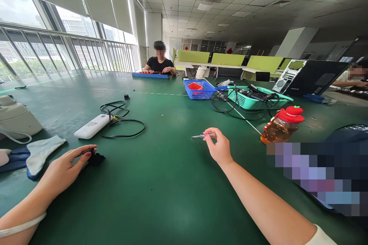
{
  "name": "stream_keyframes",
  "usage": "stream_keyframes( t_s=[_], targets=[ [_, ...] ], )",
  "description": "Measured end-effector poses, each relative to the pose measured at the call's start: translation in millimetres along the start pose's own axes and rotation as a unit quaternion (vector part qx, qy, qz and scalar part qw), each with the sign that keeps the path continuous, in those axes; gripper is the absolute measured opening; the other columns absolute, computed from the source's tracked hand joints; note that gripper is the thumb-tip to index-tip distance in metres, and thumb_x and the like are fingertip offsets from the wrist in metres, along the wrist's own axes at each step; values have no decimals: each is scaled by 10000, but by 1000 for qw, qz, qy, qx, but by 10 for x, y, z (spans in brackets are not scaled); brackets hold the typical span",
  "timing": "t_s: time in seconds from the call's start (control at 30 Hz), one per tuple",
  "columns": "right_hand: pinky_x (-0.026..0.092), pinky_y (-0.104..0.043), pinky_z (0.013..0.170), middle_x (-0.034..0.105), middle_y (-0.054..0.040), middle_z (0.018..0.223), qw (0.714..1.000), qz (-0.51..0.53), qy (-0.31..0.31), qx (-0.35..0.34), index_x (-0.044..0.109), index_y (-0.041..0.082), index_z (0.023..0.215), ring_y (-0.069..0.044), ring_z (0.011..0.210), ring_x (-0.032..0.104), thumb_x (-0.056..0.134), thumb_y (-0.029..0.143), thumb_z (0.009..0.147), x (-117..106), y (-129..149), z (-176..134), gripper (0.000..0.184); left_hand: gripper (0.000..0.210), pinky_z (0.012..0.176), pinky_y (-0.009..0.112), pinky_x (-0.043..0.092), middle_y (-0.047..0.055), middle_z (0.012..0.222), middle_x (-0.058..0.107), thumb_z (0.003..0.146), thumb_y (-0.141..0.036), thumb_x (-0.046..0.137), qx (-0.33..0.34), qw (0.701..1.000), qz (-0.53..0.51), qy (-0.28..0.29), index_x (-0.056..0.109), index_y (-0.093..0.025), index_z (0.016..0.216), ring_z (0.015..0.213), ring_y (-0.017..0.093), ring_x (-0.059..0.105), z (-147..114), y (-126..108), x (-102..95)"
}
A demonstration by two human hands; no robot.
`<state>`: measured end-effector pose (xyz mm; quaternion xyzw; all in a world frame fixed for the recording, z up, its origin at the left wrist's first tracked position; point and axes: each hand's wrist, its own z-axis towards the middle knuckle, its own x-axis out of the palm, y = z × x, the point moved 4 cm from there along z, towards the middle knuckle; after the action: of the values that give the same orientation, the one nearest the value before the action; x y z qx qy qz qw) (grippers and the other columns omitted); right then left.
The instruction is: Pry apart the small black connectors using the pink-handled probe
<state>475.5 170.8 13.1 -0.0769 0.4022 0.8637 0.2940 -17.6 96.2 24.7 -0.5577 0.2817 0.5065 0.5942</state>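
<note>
My right hand point(219, 147) is closed around the clear handle of a small screwdriver point(197, 136), its metal shaft pointing left above the green table point(161, 199). At the left, my left hand point(64, 168) pinches a small black object point(96, 158) between thumb and fingers, low over the tabletop. The fingers cover part of that object, and its kind cannot be made out. Behind my left hand lies a white power bank point(93, 126) with a black cable point(126, 121) looping to its right. A white and blue glove point(43, 153) is beside my left wrist.
A blue basket point(199, 91) holding a red box and a green basket point(250, 102) with tangled black cables stand farther back. To the right are a red-lidded bottle point(281, 124) and a computer case point(313, 76). Another person point(160, 63) sits at the far edge.
</note>
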Motion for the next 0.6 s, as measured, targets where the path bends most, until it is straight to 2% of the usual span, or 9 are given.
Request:
stream_keyframes(
  t_s=[0.2,0.4,0.6],
  targets=[
    [550,-342,717,709,-40,856,1000,-6,-1,5,604,223,930,-207,727,700,533,382,884,-1,-5,-13,180,615,836,320,505,49,1132,709,789,-620,368,29,999,-20,1,646,-235,1180,988,244,660,4,0,39],
    [551,-344,718,709,-40,856,1000,-6,3,8,603,225,934,-210,731,701,529,385,881,-2,-17,-8,183,575,872,348,501,73,1137,698,814,-558,348,56,998,-17,-9,652,-218,1164,1018,255,647,24,9,54],
    [545,-354,733,708,-40,864,1000,-9,7,14,604,227,935,-213,734,701,531,406,884,2,-23,-14,200,566,902,359,497,70,1145,684,824,-568,350,62,998,-14,-19,662,-230,1155,1040,253,634,3,-20,31]
  ],
)
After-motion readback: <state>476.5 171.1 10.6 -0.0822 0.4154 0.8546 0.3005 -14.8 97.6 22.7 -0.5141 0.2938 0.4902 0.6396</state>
